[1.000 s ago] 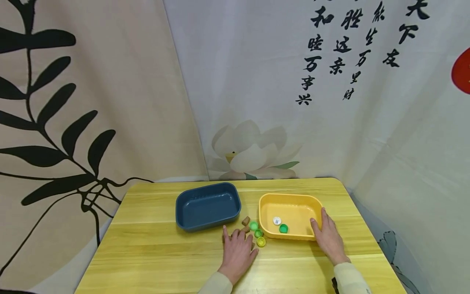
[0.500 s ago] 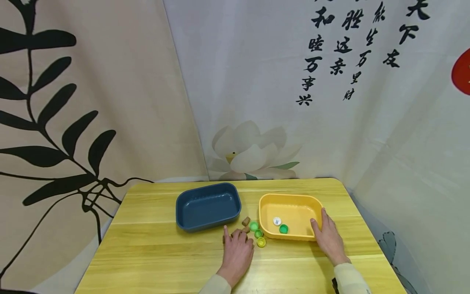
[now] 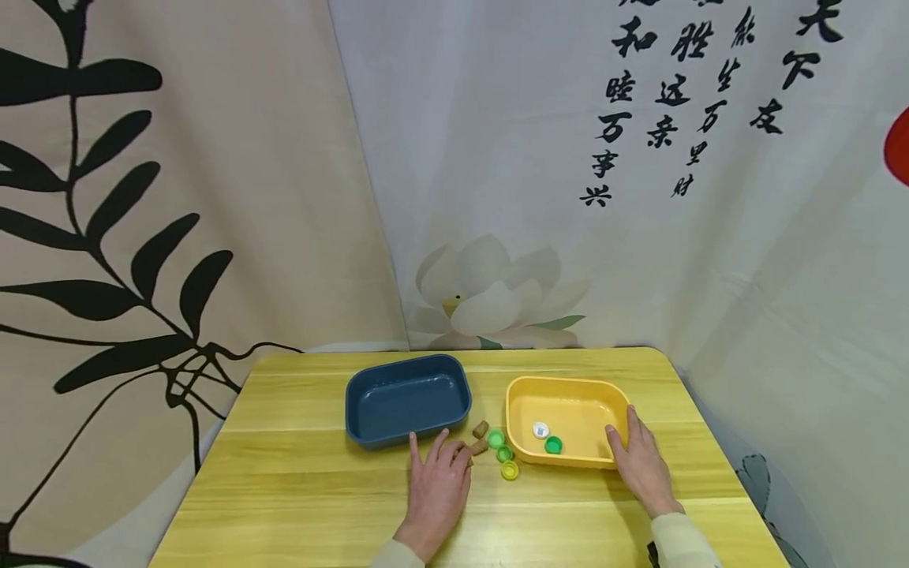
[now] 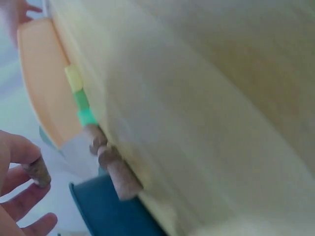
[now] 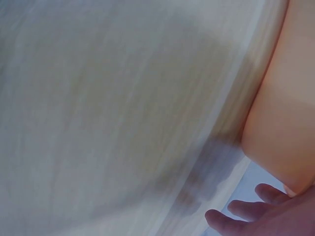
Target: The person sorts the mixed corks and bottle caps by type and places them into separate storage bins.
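Left hand (image 3: 438, 483) pinches brown cork (image 4: 38, 172), now shifted leftward; right hand (image 3: 643, 467) grips yellow tray (image 3: 585, 418) as before.

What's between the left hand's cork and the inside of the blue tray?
Just the near wall of the blue tray; the left hand may need to carry the cork over it. Nothing else visible blocks.
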The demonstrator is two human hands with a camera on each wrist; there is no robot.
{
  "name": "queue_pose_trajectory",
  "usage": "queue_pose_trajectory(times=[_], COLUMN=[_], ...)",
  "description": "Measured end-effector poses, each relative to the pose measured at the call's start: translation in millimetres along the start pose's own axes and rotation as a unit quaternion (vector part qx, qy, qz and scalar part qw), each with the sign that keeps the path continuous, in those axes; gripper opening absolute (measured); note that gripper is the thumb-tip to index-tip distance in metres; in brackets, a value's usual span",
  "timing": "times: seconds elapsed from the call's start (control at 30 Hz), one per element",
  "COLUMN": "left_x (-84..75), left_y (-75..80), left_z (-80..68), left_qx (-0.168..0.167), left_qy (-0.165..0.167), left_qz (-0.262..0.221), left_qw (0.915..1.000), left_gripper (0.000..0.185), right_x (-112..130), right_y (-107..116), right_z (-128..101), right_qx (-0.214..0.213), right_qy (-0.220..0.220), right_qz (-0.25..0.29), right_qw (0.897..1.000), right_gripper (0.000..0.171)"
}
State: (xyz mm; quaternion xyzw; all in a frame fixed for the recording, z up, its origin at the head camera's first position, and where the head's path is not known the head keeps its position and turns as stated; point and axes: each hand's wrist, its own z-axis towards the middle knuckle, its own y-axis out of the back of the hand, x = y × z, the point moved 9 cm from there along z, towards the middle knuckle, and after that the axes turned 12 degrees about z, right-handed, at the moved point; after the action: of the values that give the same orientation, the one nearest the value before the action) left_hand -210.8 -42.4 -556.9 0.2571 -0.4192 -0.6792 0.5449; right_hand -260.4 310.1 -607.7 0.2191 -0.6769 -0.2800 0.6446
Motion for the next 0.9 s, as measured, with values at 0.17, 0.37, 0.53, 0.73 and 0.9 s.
queue_pose_trajectory(times=[0.17,0.37,0.53,0.73,0.9], left_x=[16.7,42.6,67.5,93.6,104.6], left_y=[13.2,25.4,29.9,25.6,19.2], left_z=[4.5,12.6,22.3,34.5,41.0], left_qx=[-0.026,-0.073,-0.093,-0.076,-0.049], left_qy=[0.009,0.023,0.04,0.074,0.087], left_qz=[-0.005,-0.034,-0.038,-0.043,-0.044], left_qw=[0.9996,0.9965,0.9941,0.9935,0.994], left_gripper=[0.032,0.037,0.036,0.038,0.036], right_x=[-3,-2,-2,-2,-2], right_y=[0,-1,0,0,0], right_z=[0,-1,-1,0,0], right_qx=[-0.001,0.0,0.0,-0.002,-0.001], right_qy=[-0.001,-0.004,-0.003,-0.001,0.001], right_qz=[-0.002,-0.001,-0.001,-0.002,-0.004], right_qw=[1.0,1.0,1.0,1.0,1.0], right_gripper=[0.084,0.083,0.083,0.083,0.083])
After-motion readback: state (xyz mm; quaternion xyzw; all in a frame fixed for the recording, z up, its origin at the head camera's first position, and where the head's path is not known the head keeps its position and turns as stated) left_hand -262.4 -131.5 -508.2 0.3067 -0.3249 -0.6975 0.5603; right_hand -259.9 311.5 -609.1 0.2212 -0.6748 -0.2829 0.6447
